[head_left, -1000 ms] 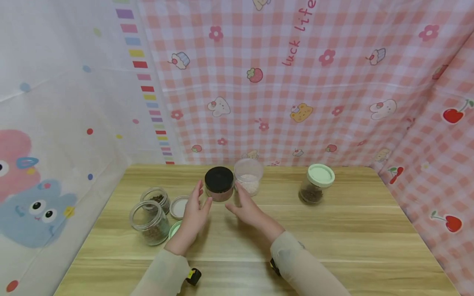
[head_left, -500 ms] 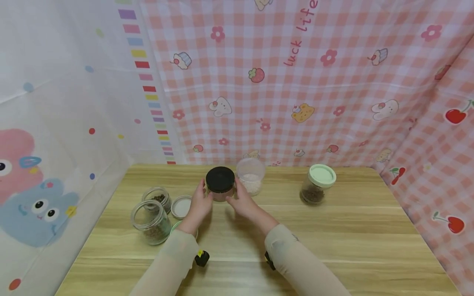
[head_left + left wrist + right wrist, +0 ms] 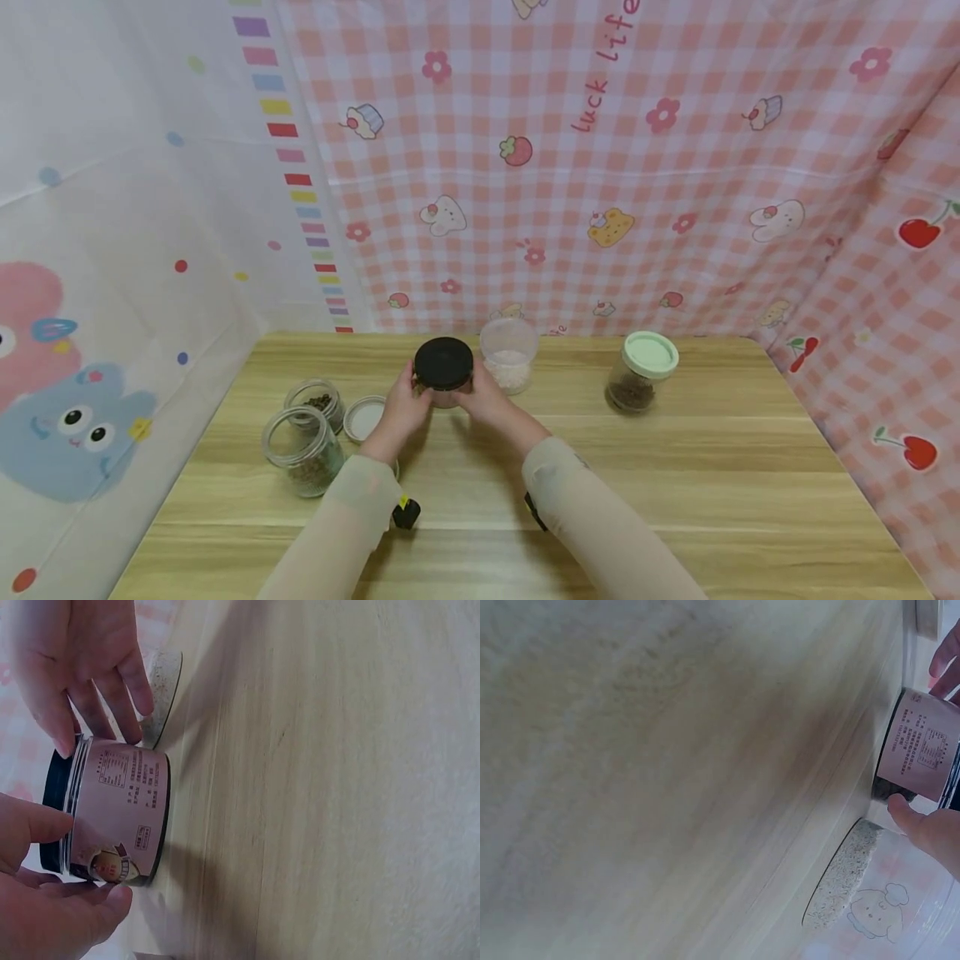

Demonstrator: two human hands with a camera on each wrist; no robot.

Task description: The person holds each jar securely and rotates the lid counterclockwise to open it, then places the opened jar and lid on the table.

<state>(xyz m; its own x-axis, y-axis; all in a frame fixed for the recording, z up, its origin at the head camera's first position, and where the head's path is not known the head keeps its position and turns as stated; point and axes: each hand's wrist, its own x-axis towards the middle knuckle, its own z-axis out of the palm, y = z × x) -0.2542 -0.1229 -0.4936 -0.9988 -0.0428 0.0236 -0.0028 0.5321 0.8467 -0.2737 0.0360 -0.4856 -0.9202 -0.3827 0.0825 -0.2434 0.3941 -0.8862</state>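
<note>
A jar with a black lid and a pink printed label stands on the wooden table, held from both sides. My left hand grips its left side, the thumb on the near face by the lid and the fingers curled around the side. On the opposite side my right hand holds it, fingers reaching behind. In the right wrist view, dark contents show at the foot of the jar. Just right of it stands a clear tub of whitish grains, close by the right hand.
Left of the hands stand two lidless glass jars, a larger one and a smaller one, both with dark contents. A white-topped lid lies beside them. At right is a jar with a pale green lid. Patterned cloth hangs behind.
Both hands have moved inward and taken hold of the black-lidded jar from either side. The clear tub has shifted slightly right, away from it.
</note>
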